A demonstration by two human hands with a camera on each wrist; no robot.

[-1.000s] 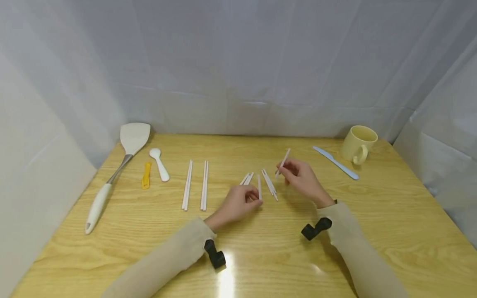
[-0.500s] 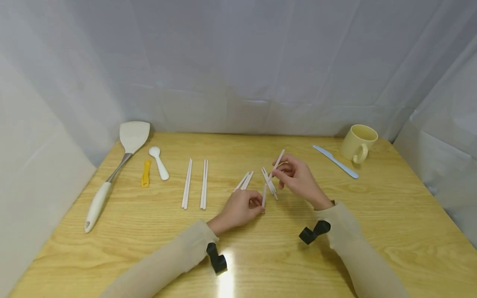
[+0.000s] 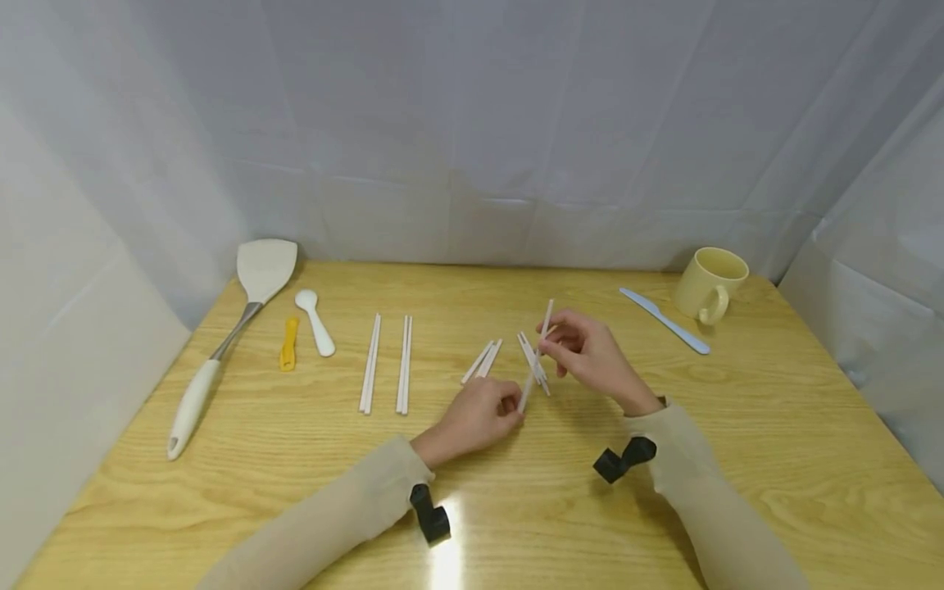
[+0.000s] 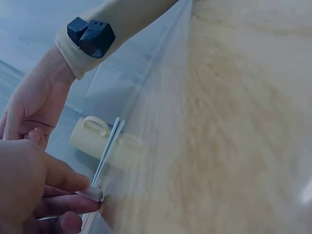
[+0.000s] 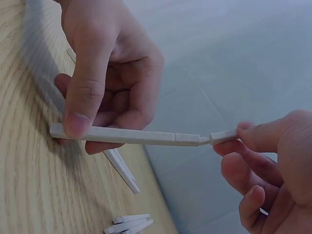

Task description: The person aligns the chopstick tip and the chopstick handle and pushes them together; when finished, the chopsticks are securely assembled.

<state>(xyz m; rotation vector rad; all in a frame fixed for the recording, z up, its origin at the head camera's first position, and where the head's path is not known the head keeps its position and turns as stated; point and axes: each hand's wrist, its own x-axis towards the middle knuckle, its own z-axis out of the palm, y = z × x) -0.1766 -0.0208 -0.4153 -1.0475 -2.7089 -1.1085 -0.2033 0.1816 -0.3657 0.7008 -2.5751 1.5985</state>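
Note:
My left hand (image 3: 479, 414) pinches a white chopstick section (image 5: 126, 135) near its lower end, low over the table. Its thin peg points at a second chopstick section (image 5: 222, 136), which my right hand (image 3: 593, 352) pinches between thumb and fingers. The two sections stand end to end, at a slight angle, peg right at the other's end in the right wrist view. Behind them lies a small bunch of loose chopstick sections (image 3: 528, 348). More short sections (image 3: 483, 360) lie just beyond my left hand. Two pairs of full-length chopsticks (image 3: 370, 365) lie to the left.
At the far left of the wooden table (image 3: 560, 508) lie a white spatula (image 3: 258, 283), a white spoon (image 3: 315, 324) and a small yellow utensil-like piece (image 3: 288, 344). A blue knife (image 3: 664, 319) and a yellow mug (image 3: 708, 283) are at the back right.
My right hand has moved left, bringing its section to the one in my left hand, so they line up end to end. My left hand has shifted slightly right and toward me.

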